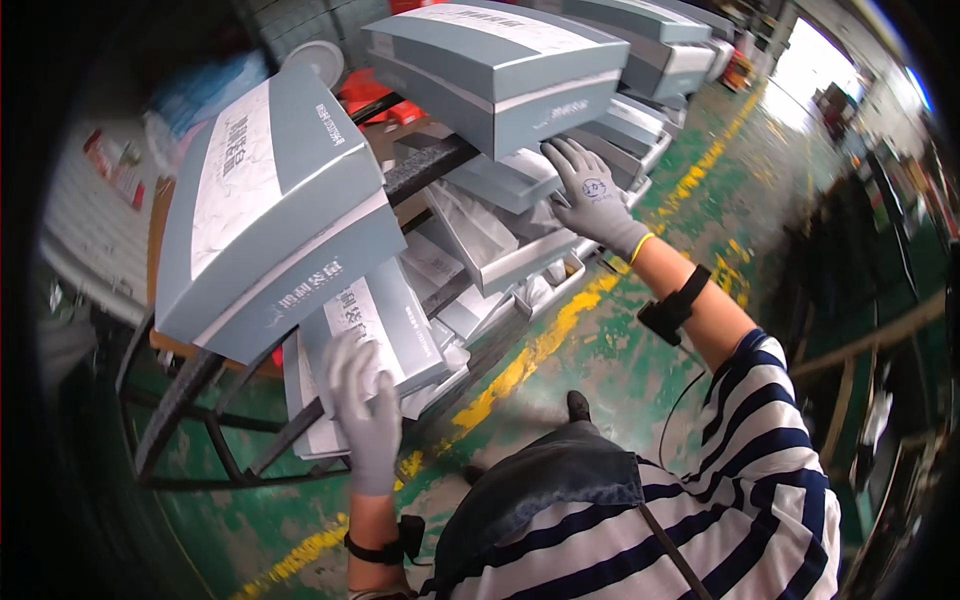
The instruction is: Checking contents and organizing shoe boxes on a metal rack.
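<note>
Head view, talking it through with my spotter.

**Me:** My left hand (pixel 368 415) in its grey glove is laid on the flat white-and-grey box (pixel 375 325) low in the stack, fingers (pixel 345 375) narrow and pressed together along its face, thumb at the near edge. It looks like a light pinch, though I cannot tell how firm. My right hand (pixel 592 195) is up under the big closed grey box (pixel 500 70) on the upper rack (pixel 430 165), fingers spread wide against the open trays (pixel 490 250) beneath it.

**Spotter:** What about the large box on your left?

**Me:** That tilted grey box (pixel 270 210) leans over the lower one, just above my left glove. I judge it could slide if the lower box is pulled fast.

**Spotter:** So how would you handle it?

**Me:** I'd say draw the low box out level and slowly, steadying the upper pile with the right palm, and mind the metal frame (pixel 215 440) edge beside the yellow floor line (pixel 530 350).
</note>
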Tool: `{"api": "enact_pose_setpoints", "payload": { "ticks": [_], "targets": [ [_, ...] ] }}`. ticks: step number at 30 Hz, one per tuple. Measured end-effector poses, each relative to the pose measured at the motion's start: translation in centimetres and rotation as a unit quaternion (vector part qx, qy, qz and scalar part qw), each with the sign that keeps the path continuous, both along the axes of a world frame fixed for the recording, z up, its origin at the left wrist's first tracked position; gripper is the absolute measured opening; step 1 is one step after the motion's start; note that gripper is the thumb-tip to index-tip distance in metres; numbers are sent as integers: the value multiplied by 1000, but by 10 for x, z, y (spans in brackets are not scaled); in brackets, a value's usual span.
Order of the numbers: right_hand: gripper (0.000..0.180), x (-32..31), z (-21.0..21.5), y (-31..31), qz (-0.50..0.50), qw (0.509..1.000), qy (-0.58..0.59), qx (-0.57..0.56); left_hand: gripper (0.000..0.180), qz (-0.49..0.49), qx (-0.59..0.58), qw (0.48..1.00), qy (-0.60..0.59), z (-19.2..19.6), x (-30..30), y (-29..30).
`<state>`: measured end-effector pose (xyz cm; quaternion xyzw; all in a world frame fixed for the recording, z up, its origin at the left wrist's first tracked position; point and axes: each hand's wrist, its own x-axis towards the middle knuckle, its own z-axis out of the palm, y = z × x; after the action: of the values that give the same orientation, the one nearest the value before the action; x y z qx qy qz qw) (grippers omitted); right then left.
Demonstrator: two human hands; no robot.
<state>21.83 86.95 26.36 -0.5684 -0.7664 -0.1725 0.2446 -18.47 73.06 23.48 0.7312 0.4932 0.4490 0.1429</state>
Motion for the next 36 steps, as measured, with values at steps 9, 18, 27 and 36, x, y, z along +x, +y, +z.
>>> {"api": "enact_pose_setpoints", "payload": {
  "ticks": [9, 18, 27, 36],
  "targets": [
    [85, 22, -26, 101, 233, 962, -106, -92, 64, 137, -196, 924, -298, -86, 187, 115],
    [41, 38, 34, 166, 300, 952, -60, -25, 76, 195, -326, 729, -569, -69, 275, 80],
    [39, 22, 17, 91, 209, 955, -208, 39, 106, 108, -198, 619, -752, -100, 305, 66],
    [47, 3, -1, -5, 187, 947, -258, -46, 97, 144, -183, 606, -761, -101, 319, 72]
  ]
}}
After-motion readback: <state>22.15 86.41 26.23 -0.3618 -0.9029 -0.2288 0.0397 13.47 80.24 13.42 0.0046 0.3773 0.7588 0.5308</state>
